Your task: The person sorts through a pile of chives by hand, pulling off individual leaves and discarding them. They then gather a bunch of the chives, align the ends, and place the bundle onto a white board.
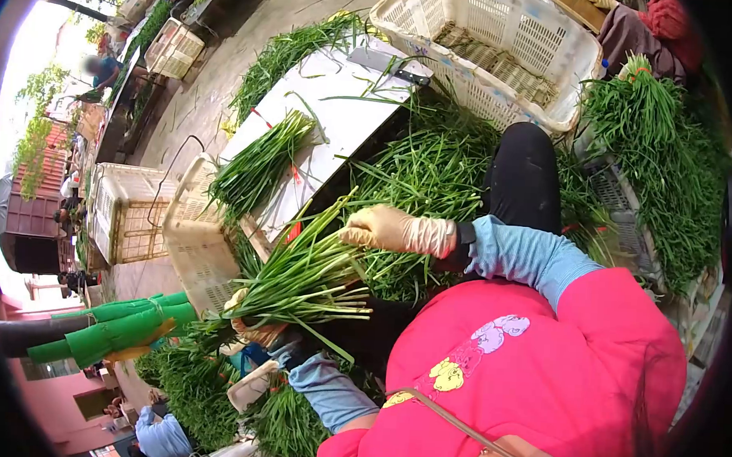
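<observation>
I have the gloved left hand (251, 328) closed around a loose bunch of green stalks (311, 279), held out in front of the pink shirt (532, 350); stalks hide part of that hand. The gloved right hand (374, 227) has its fingers curled in at the same bunch, and I can't tell whether it grips any stalk. Beyond it, loose greens (425, 178) crowd the white board (343, 97), so my clearest room is the bare stretch between the bundle (263, 163) lying there, red strip ends showing either side, and the knife (389, 64), its handle at the edge. Bluish marks on the slatted crate (569, 58) are too small for me to read.
</observation>
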Demonstrator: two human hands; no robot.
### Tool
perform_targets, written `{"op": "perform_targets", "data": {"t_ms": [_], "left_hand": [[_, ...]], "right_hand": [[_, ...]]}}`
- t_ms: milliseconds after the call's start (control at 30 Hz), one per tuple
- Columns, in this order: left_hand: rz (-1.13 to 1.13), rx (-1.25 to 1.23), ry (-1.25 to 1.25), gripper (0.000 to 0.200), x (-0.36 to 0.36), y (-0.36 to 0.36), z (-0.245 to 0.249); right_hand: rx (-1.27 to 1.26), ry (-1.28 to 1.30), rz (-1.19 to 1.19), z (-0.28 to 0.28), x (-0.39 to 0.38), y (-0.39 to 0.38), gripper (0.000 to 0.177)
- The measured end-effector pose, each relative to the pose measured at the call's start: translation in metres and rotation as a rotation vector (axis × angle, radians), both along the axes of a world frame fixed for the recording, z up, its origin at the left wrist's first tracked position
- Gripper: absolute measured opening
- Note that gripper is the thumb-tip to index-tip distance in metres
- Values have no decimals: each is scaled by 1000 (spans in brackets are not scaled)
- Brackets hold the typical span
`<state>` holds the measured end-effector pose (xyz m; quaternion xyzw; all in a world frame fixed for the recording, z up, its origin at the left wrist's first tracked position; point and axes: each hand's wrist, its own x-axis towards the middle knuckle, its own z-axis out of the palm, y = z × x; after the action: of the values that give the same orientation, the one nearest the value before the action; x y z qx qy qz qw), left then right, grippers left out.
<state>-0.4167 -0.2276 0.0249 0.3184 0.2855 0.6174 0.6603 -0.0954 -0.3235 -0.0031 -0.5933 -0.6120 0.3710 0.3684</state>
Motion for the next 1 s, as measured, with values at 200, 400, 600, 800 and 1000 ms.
{"op": "perform_targets", "data": {"t_ms": [200, 400, 600, 800, 1000], "left_hand": [[-12, 3, 13, 34, 12, -5, 10], [43, -30, 47, 35, 0, 4, -9], [127, 134, 121, 37, -14, 8, -25], [-176, -12, -51, 34, -30, 3, -10], [-109, 195, -216, 18, -45, 18, -31]], "right_hand": [[479, -112, 115, 13, -5, -4, 21], [627, -428, 133, -9, -4, 2, 9], [283, -90, -11, -12, -5, -5, 15], [-44, -281, -96, -24, 31, -5, 13], [316, -561, -103, 14, 27, -12, 29]]}}
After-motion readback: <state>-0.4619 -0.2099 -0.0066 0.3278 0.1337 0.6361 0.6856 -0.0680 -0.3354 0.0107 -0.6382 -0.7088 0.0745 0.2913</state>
